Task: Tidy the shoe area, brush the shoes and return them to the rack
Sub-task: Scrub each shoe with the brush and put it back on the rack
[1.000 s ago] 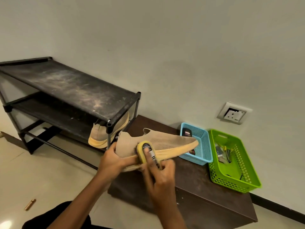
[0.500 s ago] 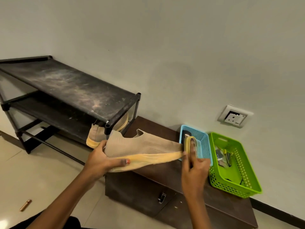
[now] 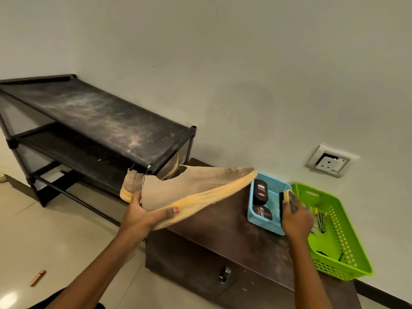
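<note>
1. Evidently, brushing is judged finished: the shoe is held at its heel in the left grip, above the bench.
2. The brush is clasped in the right grip over the blue basket.
3. Next, release there and racking are called for.

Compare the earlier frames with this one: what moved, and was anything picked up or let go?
The right hand carried the brush rightward, from the middle of the held shoe past its toe to the right side of the blue basket, still gripping it. The left hand keeps hold of the heel end; the toe has tipped up. Nothing was let go. The second shoe, rack and green basket stayed put.
</note>
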A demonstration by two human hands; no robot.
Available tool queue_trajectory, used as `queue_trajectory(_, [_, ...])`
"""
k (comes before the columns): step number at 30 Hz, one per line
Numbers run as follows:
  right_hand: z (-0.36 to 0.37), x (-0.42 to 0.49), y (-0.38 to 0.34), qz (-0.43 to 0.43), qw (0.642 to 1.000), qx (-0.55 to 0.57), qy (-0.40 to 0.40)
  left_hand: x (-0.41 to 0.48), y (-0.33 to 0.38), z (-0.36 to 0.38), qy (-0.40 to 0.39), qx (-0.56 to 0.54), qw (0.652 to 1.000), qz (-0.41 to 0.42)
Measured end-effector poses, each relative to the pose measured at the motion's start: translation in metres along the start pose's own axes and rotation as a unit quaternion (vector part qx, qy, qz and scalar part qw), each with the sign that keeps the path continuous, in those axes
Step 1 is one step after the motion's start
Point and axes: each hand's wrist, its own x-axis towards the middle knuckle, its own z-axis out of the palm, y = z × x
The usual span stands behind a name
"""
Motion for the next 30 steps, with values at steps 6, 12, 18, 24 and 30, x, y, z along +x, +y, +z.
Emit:
queue_trajectory(6, [0.037, 0.052, 0.002, 0.07, 0.983, -0.119, -0.121, 0.008, -0.004, 0.016, 0.036, 0.0, 0.998, 0.057])
queue_trajectory(12, [0.073, 0.06, 0.014, 0.069, 0.968, -0.185, -0.158, 0.019, -0.008, 0.018, 0.103, 0.13, 0.982, 0.088])
queue_trajectory(18, [0.06, 0.056, 0.012, 0.044, 0.969, -0.18, -0.166, 0.013, -0.005, 0.022, 0.135, 0.257, 0.934, 0.207])
queue_trajectory(24, [0.042, 0.052, -0.024, -0.03, 0.979, -0.126, -0.156, -0.005, -0.002, 0.024, 0.068, 0.326, 0.901, 0.279])
queue_trajectory(30, [0.038, 0.045, 0.01, 0.015, 0.944, -0.221, -0.246, -0.019, 0.003, 0.016, 0.023, 0.34, 0.887, 0.312])
